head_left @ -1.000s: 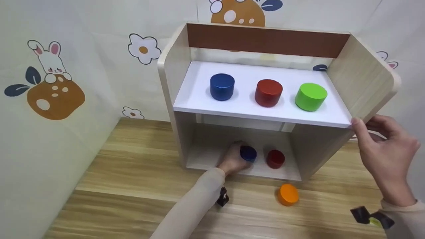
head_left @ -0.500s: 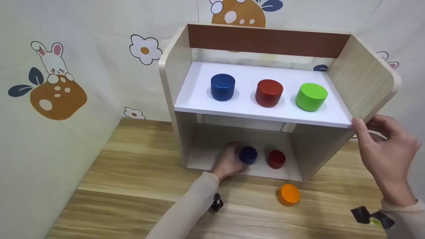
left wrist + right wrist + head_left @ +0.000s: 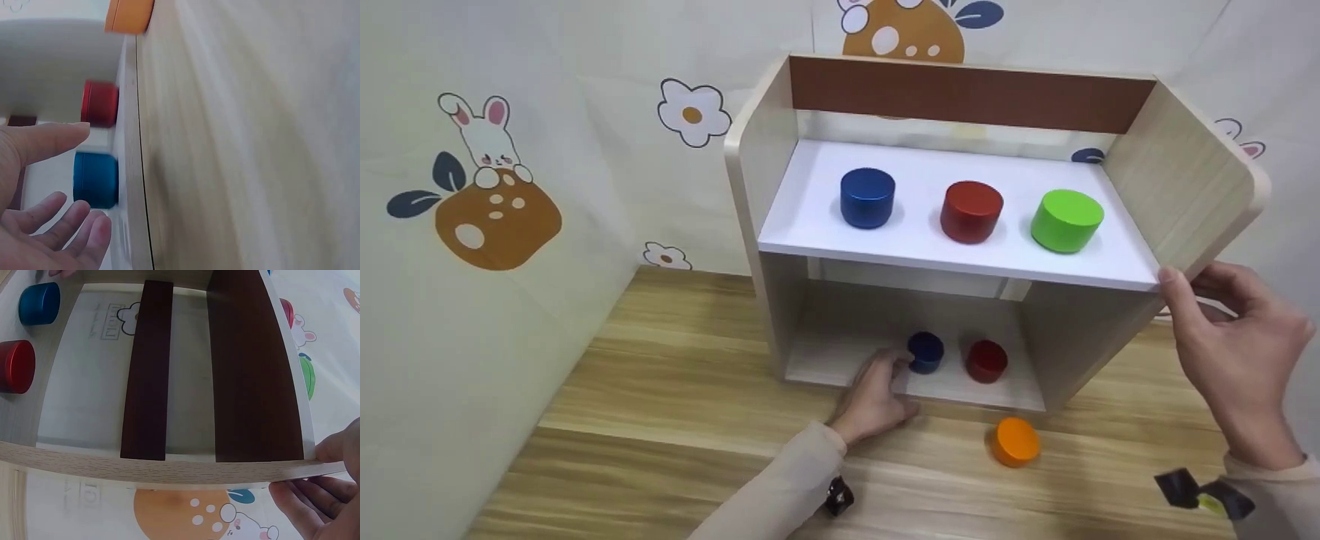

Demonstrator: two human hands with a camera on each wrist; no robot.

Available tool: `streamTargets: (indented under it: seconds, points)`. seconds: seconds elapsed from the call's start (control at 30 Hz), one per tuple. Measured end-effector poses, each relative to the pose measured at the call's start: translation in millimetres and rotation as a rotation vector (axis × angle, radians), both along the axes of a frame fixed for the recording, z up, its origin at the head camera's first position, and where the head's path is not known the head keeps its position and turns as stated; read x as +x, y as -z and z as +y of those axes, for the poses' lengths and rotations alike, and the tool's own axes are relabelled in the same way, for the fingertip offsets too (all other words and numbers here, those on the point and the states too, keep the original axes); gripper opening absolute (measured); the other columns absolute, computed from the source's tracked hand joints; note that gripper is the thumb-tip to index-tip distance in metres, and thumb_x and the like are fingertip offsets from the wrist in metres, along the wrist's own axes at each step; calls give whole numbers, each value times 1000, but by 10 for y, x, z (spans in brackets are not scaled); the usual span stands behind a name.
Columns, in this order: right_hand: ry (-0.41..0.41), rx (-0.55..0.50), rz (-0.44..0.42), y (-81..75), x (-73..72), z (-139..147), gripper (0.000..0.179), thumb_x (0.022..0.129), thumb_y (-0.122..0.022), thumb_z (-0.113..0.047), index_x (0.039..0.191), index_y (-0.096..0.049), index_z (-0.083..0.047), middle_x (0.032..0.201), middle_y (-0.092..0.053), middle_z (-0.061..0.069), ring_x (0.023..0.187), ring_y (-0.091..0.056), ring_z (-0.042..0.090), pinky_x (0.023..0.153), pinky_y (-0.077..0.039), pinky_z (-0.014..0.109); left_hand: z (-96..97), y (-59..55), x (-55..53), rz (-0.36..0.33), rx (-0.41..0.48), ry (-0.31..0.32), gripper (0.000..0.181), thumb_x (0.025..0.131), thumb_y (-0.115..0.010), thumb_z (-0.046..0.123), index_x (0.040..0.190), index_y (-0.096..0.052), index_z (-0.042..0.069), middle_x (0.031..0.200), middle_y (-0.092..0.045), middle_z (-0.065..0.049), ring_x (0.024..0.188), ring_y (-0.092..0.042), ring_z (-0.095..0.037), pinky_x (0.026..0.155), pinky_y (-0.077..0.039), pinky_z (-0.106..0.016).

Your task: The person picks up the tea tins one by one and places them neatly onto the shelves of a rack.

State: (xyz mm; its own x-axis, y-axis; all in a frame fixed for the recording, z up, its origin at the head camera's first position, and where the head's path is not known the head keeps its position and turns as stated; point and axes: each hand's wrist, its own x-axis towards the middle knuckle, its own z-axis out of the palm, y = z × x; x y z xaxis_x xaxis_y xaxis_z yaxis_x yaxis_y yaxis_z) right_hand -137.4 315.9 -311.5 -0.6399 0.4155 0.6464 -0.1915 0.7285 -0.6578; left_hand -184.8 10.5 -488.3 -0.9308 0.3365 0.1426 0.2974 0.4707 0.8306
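In the head view my left hand (image 3: 877, 397) is at the front of the lower shelf, fingers spread and holding nothing. Just right of its fingertips stands a dark blue cylinder (image 3: 926, 352). In the left wrist view the thumb and fingers lie apart, in front of the blue cylinder (image 3: 97, 180). A red cylinder (image 3: 987, 361) is to the right on the same shelf. My right hand (image 3: 1237, 337) grips the right side panel (image 3: 1192, 176) of the small wooden shelf unit, thumb at the front edge and fingers behind, as the right wrist view shows.
On the white upper shelf (image 3: 825, 240) stand a blue cylinder (image 3: 868, 198), a red one (image 3: 971, 212) and a green one (image 3: 1066, 220). An orange cylinder (image 3: 1015, 442) sits on the wooden table (image 3: 660, 420) before the unit. Patterned wall covering (image 3: 600, 165) surrounds it.
My left hand has let go of the blue cylinder on the lower shelf and drawn back toward the front left. The right hand keeps its grip on the panel.
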Motion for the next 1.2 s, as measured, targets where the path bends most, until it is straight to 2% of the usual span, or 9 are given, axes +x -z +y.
streamTargets:
  seconds: [0.23,0.4,0.53,0.73,0.9,0.97,1.07,1.13,1.2]
  points:
    - [-1,-4,9,-2,3,9,25,89,-75,-9,109,-73,8,89,-59,-29,85,-62,-10,78,-49,7,188,40,179,3,-3,118,63,67,-91,7,123,-61,4,114,-64,-9,106,-63,-24,94,-50,-29]
    - [20,7,-14,4,6,9,26,90,-75,-11,110,-73,6,91,-59,-27,86,-60,-11,79,-49,8,359,86,272,-5,-12,218,63,68,-92,9,122,-61,4,113,-64,-9,102,-62,-21,92,-49,-24]
    - [19,12,-18,9,9,9,27,91,-74,-12,111,-73,6,94,-62,-21,87,-60,-10,81,-50,9,510,110,321,-27,-55,262,65,68,-94,13,124,-62,4,112,-64,-4,101,-60,-14,91,-48,-21]
    - [33,20,-33,10,13,7,28,92,-74,-14,114,-73,5,98,-64,-12,89,-59,-11,83,-51,11,736,116,358,-40,-128,272,69,67,-96,21,126,-62,10,115,-63,4,104,-58,-7,94,-46,-20]
    - [38,31,-37,13,16,5,29,93,-73,-14,115,-72,5,99,-65,-8,89,-57,-12,84,-51,12,890,127,363,-1,-170,276,71,67,-97,26,127,-61,13,117,-62,7,106,-58,-3,96,-44,-19]
    - [21,31,-18,11,12,6,28,92,-73,-12,113,-72,6,98,-65,-10,88,-59,-12,83,-50,11,936,137,361,26,-176,281,70,67,-96,26,126,-61,13,117,-63,7,106,-57,-3,97,-43,-18]
    - [-7,24,13,5,8,8,27,91,-73,-9,111,-72,9,94,-63,-21,87,-60,-11,80,-49,8,986,153,358,59,-182,283,70,67,-96,26,127,-62,13,117,-64,7,106,-57,-3,98,-42,-19]
    - [-25,12,35,-1,4,10,25,90,-74,-7,108,-72,10,90,-60,-29,85,-62,-10,78,-49,7,1009,154,354,63,-183,281,69,68,-95,26,127,-62,13,117,-64,7,106,-56,-3,98,-41,-19]
    - [-24,13,34,-1,5,8,25,90,-74,-7,109,-72,10,90,-59,-31,86,-62,-10,79,-49,7,1028,154,352,54,-186,275,69,67,-95,26,127,-63,14,117,-63,8,106,-56,-2,99,-41,-20]
